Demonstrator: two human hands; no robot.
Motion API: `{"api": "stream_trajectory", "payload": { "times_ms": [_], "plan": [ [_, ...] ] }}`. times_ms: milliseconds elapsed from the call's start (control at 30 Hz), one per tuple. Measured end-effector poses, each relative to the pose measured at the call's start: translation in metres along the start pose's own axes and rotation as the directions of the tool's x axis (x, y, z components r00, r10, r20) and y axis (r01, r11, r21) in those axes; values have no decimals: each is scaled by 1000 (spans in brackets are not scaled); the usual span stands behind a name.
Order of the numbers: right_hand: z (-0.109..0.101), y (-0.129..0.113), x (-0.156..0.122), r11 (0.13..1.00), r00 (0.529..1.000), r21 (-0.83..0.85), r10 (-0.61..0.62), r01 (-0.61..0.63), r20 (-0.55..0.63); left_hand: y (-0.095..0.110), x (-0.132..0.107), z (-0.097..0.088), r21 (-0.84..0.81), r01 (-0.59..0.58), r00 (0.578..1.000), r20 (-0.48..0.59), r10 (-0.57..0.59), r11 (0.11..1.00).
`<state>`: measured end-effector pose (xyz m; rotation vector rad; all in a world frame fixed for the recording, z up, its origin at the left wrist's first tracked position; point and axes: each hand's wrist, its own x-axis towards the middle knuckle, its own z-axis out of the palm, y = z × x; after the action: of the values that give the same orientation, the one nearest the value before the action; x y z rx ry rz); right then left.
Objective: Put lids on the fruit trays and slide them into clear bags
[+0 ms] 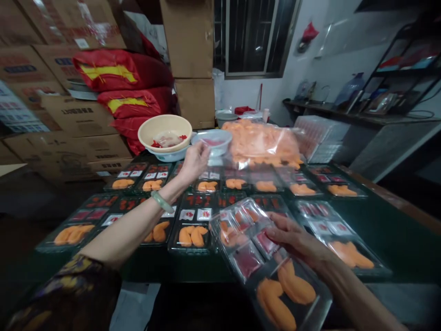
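While the right hand [298,241], fingers spread, holds up a tilted clear plastic tray [275,299] of orange pieces and red sachets, the left hand [195,161] rises open beside a small white bowl [212,141], its hold unclear. Rows of filled trays [189,234] cover the desk [396,230], with a bulging clear bag of orange pieces [262,145] behind them.

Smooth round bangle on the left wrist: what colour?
The smooth round bangle is pale jade green; it shows best in the head view.
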<state>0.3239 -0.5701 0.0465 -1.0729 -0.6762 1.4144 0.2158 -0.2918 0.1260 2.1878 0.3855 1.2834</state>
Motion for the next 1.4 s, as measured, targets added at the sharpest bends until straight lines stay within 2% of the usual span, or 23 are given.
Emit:
{"api": "stream_trajectory", "payload": {
  "times_ms": [100, 200, 300, 400, 467, 500, 533, 567, 633, 667, 700, 767, 833, 933, 1067, 1267, 1400],
  "plan": [
    [5, -14, 29, 1000, 1000, -26, -16, 17, 25, -2, -1, -32, 145, -118, 979, -148, 139, 982],
    [19, -29, 58, 996, 995, -83, -11, 19, 96, -3, -5, -59, 373, -204, 930, -216, 298, 905],
    [36, -34, 77, 990, 978, -143, 33, -4, 206, -14, 3, -94, 555, -181, 901, -237, 363, 812],
    [50, -30, 89, 990, 954, -138, 59, -19, 293, -23, 22, -136, 710, -98, 857, -296, 422, 697],
    [55, -27, 93, 993, 944, -113, 61, -25, 323, -21, 31, -152, 791, -56, 809, -322, 492, 609],
    [56, -25, 93, 994, 942, -102, 64, -32, 331, -19, 32, -154, 821, -51, 793, -312, 523, 568],
    [57, -24, 93, 995, 940, -89, 68, -40, 335, -17, 29, -149, 846, -74, 796, -269, 543, 528],
    [56, -22, 91, 996, 940, -77, 74, -51, 333, -16, 22, -139, 863, -136, 817, -181, 548, 487],
    [54, -18, 85, 994, 942, -68, 105, -88, 320, -17, -4, -108, 840, -336, 853, 80, 516, 425],
    [52, -14, 80, 991, 942, -75, 126, -107, 310, -20, -21, -90, 787, -455, 843, 229, 487, 416],
    [50, -11, 75, 988, 944, -87, 146, -125, 297, -23, -41, -72, 737, -525, 826, 319, 465, 425],
    [46, -2, 65, 982, 947, -105, 180, -157, 268, -30, -79, -43, 650, -602, 794, 427, 433, 463],
    [43, 8, 55, 978, 949, -92, 206, -189, 237, -35, -110, -26, 600, -618, 786, 482, 387, 507],
    [40, 21, 46, 965, 942, -75, 260, -250, 212, -37, -135, -19, 553, -625, 771, 545, 329, 551],
    [37, 30, 40, 956, 935, -51, 293, -289, 198, -29, -145, -21, 491, -658, 733, 591, 337, 570],
    [32, 30, 33, 968, 962, -25, 252, -251, 107, -19, -145, -30, 336, -657, 664, 682, 307, 675],
    [31, 25, 30, 963, 956, -32, 270, -269, 118, -21, -135, -29, 249, -579, 683, 668, 295, 776]
  ]
}}
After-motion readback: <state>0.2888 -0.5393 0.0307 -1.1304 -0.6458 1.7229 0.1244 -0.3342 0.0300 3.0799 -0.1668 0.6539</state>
